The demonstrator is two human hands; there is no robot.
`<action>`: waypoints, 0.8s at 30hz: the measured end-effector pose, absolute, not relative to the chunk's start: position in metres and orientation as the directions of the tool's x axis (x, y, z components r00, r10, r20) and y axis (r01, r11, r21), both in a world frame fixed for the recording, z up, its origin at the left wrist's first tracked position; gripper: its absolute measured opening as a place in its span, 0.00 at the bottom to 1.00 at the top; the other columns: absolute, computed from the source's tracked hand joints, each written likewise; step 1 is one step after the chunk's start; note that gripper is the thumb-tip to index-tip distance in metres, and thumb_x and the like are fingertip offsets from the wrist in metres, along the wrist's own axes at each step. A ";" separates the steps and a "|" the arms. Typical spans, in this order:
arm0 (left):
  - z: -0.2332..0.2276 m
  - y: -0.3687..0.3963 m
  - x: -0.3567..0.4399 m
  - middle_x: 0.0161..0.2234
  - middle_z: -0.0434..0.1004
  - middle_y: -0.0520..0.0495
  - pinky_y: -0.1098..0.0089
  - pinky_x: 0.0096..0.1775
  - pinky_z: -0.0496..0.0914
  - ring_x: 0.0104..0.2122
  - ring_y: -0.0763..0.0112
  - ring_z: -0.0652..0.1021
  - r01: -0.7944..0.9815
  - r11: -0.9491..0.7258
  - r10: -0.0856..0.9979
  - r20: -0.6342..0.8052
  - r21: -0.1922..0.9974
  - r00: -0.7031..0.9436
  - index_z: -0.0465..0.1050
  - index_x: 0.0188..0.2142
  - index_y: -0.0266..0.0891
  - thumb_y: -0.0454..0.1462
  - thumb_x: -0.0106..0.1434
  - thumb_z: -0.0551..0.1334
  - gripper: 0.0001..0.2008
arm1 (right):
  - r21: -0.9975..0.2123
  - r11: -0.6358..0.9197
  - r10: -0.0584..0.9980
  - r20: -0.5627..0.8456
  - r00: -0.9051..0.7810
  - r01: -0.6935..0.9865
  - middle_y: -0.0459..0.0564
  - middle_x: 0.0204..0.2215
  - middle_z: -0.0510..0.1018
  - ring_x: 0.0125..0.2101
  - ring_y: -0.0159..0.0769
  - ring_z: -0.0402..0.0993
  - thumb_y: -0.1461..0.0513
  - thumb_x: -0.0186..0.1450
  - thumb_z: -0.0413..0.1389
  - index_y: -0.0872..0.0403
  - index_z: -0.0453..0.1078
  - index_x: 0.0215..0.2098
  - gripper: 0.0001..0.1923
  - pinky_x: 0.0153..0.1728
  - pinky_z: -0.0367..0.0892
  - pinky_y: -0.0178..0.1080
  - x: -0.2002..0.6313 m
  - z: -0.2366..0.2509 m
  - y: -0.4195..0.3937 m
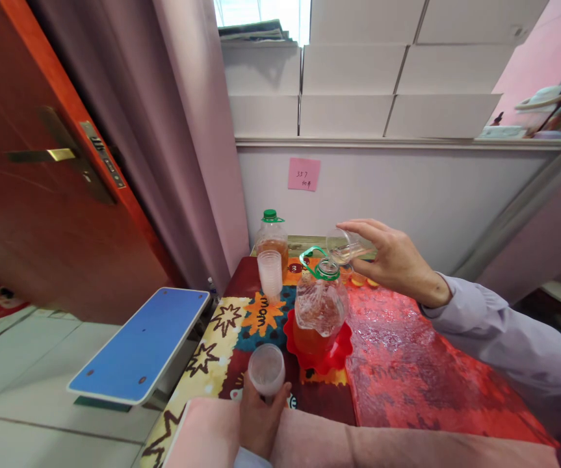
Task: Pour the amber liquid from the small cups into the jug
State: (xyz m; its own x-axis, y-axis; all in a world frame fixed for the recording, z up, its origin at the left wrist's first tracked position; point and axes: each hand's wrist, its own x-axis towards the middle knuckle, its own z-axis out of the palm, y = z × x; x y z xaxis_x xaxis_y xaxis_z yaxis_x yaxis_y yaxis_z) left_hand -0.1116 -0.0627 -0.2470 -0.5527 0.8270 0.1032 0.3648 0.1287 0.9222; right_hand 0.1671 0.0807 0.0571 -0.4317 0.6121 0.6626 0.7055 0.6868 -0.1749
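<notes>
My right hand (392,257) grips a clear plastic cup (341,248), tilted at the mouth of a large clear jug (322,309). Some pale liquid shows inside that cup. The jug is uncapped, has a green ring handle (312,257) and holds amber liquid low down. It stands in a red scalloped dish (342,351). Near the table's front edge, my left hand (260,416) is closed around a translucent plastic cup (266,369), its opening facing up; I cannot tell whether it is one cup or several nested.
Behind the jug stand a stack of plastic cups (270,273) and a green-capped jug (271,237) of amber liquid. Small cups with orange contents (358,279) sit right of the uncapped jug. A blue-topped stool (143,344) is left of the patterned table (226,318); a pink cloth (329,442) lies in front.
</notes>
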 end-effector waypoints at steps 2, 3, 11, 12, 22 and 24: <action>-0.245 -0.063 -0.111 0.40 0.85 0.34 0.48 0.47 0.78 0.45 0.40 0.84 0.347 0.139 0.838 0.077 0.927 -0.541 0.77 0.46 0.37 0.60 0.43 0.73 0.38 | -0.166 0.695 0.603 0.666 -0.441 0.700 0.52 0.57 0.81 0.56 0.48 0.79 0.67 0.60 0.57 0.47 0.73 0.62 0.32 0.58 0.75 0.54 0.167 0.056 0.081; -0.244 -0.063 -0.111 0.40 0.85 0.34 0.47 0.47 0.77 0.45 0.40 0.84 0.335 0.146 0.844 0.059 0.931 -0.533 0.77 0.46 0.37 0.60 0.43 0.73 0.37 | -0.164 0.699 0.600 0.665 -0.445 0.697 0.52 0.57 0.81 0.56 0.49 0.79 0.68 0.60 0.57 0.47 0.73 0.62 0.32 0.59 0.74 0.54 0.166 0.056 0.081; -0.240 -0.063 -0.111 0.40 0.85 0.35 0.48 0.47 0.77 0.44 0.41 0.84 0.339 0.145 0.849 0.059 0.929 -0.526 0.75 0.43 0.38 0.57 0.43 0.74 0.35 | -0.119 0.726 0.561 0.672 -0.484 0.678 0.54 0.59 0.80 0.58 0.50 0.77 0.69 0.60 0.57 0.48 0.73 0.63 0.33 0.60 0.73 0.57 0.163 0.055 0.080; -0.239 -0.063 -0.111 0.41 0.85 0.35 0.48 0.48 0.77 0.44 0.41 0.84 0.342 0.144 0.852 0.059 0.929 -0.520 0.74 0.44 0.38 0.57 0.43 0.74 0.35 | -0.110 0.727 0.558 0.670 -0.489 0.678 0.54 0.59 0.80 0.58 0.50 0.77 0.69 0.60 0.57 0.48 0.73 0.63 0.33 0.61 0.72 0.58 0.163 0.055 0.080; -0.244 -0.064 -0.112 0.45 0.85 0.32 0.47 0.50 0.77 0.48 0.41 0.84 0.369 0.115 0.866 0.089 0.922 -0.493 0.72 0.48 0.37 0.57 0.46 0.73 0.37 | -0.029 0.718 0.509 0.703 -0.497 0.695 0.54 0.59 0.80 0.61 0.53 0.74 0.67 0.63 0.58 0.48 0.72 0.63 0.29 0.64 0.67 0.60 0.159 0.052 0.079; -0.247 -0.064 -0.112 0.45 0.85 0.32 0.48 0.51 0.77 0.49 0.42 0.84 0.388 0.071 0.861 0.140 0.919 -0.489 0.73 0.49 0.36 0.56 0.47 0.73 0.36 | -0.060 0.684 0.499 0.766 -0.405 0.727 0.55 0.58 0.81 0.61 0.55 0.74 0.65 0.64 0.60 0.48 0.72 0.63 0.28 0.65 0.65 0.62 0.160 0.051 0.072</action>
State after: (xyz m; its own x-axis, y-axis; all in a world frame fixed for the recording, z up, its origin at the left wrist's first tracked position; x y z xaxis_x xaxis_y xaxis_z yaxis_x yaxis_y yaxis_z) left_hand -0.1121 -0.0635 -0.2471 -0.4888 0.8611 0.1400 0.3883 0.0710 0.9188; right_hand 0.1598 0.0721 0.0506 -0.4053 0.4987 0.7662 0.7274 0.6835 -0.0601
